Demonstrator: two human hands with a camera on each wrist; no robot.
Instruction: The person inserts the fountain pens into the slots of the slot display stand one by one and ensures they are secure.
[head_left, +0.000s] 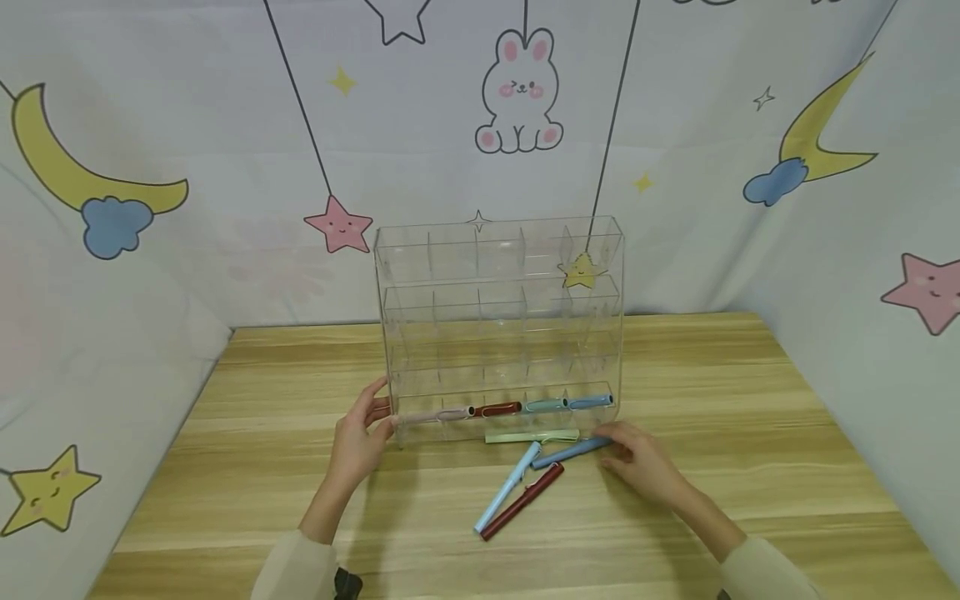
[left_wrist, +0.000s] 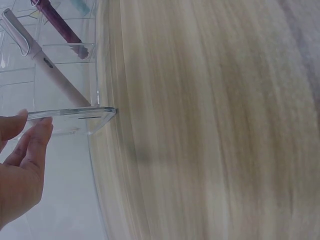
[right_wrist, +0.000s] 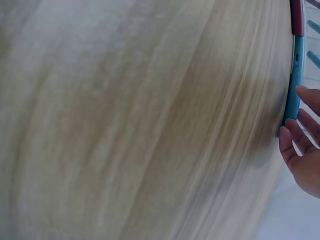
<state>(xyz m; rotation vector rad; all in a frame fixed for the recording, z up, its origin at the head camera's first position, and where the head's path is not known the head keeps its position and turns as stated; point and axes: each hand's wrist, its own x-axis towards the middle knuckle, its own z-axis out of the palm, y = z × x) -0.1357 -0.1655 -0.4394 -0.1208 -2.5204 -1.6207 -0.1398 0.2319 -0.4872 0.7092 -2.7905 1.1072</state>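
Observation:
My left hand (head_left: 362, 437) pinches the left side panel of a clear acrylic rack (head_left: 387, 333), thumb and fingers on either side of it in the left wrist view. A blue pen (head_left: 570, 453) lies on the table before the rack; my right hand (head_left: 643, 463) pinches its right end between thumb and fingers. Beside it lie a light green pen (head_left: 528, 436), a light blue pen (head_left: 507, 490) and a dark red pen (head_left: 523, 502). Along the rack's lowest tier sit a pale pink pen (left_wrist: 55, 75), a brownish-red pen (head_left: 497, 409), a green pen (head_left: 546, 406) and another blue pen (head_left: 591, 402).
The rack stands upright on a wood-grain table (head_left: 247, 467), its upper tiers split by clear dividers. Behind it and at both sides hangs a white cloth (head_left: 435, 125) printed with a rabbit, stars and moons.

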